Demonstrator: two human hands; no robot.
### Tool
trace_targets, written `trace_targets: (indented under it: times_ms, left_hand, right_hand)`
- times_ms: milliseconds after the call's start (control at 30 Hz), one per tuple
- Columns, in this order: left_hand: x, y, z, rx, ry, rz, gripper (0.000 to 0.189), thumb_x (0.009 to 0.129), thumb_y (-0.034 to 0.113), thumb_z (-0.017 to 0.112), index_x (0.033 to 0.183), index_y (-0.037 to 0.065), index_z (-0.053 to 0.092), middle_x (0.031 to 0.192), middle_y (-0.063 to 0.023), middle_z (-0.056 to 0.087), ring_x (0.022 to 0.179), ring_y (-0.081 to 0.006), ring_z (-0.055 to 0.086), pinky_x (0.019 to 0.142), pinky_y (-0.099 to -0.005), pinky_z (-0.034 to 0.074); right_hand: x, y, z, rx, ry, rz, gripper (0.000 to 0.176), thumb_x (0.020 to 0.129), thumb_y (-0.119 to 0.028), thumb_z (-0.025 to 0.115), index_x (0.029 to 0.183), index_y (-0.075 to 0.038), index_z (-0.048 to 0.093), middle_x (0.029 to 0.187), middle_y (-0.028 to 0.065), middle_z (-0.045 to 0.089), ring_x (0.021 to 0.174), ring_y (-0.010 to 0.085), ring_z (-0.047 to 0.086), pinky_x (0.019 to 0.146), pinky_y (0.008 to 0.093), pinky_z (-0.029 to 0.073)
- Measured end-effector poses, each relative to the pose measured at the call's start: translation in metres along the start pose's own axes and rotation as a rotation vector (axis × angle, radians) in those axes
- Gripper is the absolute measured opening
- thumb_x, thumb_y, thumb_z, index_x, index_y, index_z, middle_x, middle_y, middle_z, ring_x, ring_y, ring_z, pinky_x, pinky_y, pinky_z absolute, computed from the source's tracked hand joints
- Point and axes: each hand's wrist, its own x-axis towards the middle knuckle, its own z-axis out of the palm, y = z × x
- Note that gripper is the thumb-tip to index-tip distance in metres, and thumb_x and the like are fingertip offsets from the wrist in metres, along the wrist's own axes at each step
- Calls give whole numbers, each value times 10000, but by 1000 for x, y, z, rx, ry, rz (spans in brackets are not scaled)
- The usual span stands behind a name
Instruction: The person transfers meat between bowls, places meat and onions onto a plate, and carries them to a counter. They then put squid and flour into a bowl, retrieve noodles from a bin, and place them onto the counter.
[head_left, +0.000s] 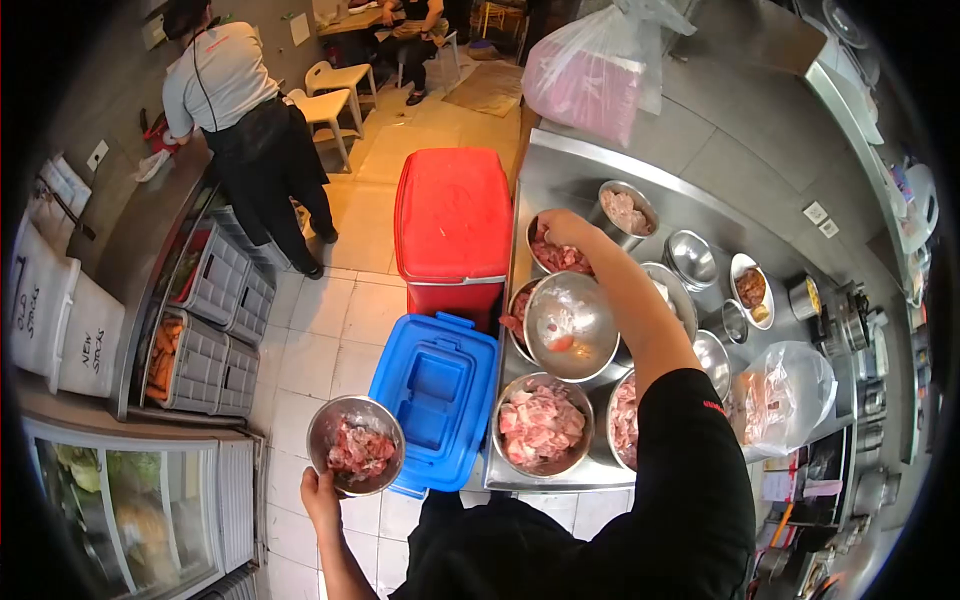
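My left hand (320, 497) grips the rim of a steel bowl (397, 428), held out to the left of the blue lid. Pieces of raw red meat (362, 450) lie in that bowl. Across the counter, my right hand (563, 229) reaches into a steel container of dark red meat (562, 257), its fingers curled down on the meat and partly hidden. Just below that container, an almost bare steel bowl (571, 325) rests over other containers. Nearest me on the counter stands a bowl of pale pink meat (543, 424).
A red cooler (452, 215) and a blue lidded bin (437, 400) stand along the counter's left side. More bowls, a white oval dish (752, 290) and a plastic bag (785, 398) crowd the counter (560, 150). Another person (240, 110) works at the left-hand counter.
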Motion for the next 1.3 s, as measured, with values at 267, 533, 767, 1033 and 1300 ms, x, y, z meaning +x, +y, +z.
trace_targets:
  times_ms: [267,533,767,1033,1300]
  left_hand:
    - [-16,78,65,117,-42,238,215,815,133,557,665,20,454,599,-5,471,556,-79,413,470,-267,341]
    - [-13,231,160,196,-529,479,207,807,137,557,937,-10,624,745,-93,639,664,-161,583,618,-302,455]
    - [-73,258,218,281,-1028,756,172,820,153,530,831,-17,559,690,-149,604,632,-192,586,610,-346,451]
    - [-209,118,213,577,-1779,964,251,854,226,553,797,-18,541,663,-178,562,619,-204,551,574,-371,427]
    - [-404,-64,65,793,-2535,443,196,783,57,452,923,-39,550,776,-136,616,553,-226,628,425,-338,555]
  right_hand:
    - [-43,23,-62,876,101,-180,183,780,-42,583,961,-24,604,838,91,641,573,116,554,475,251,454]
    - [-236,-115,-66,957,99,-586,313,832,-80,566,1138,-11,563,961,119,664,769,202,655,631,279,524]
    - [-359,-174,34,220,588,73,575,695,-161,702,1235,-124,507,1203,212,491,1091,384,505,946,414,410]
    - [-538,-205,231,704,838,806,415,628,-194,707,1010,-77,597,968,176,553,911,345,558,797,402,456]
    - [-749,-423,392,165,901,1445,319,725,-152,622,1041,-111,611,1099,132,564,949,296,590,768,412,489]
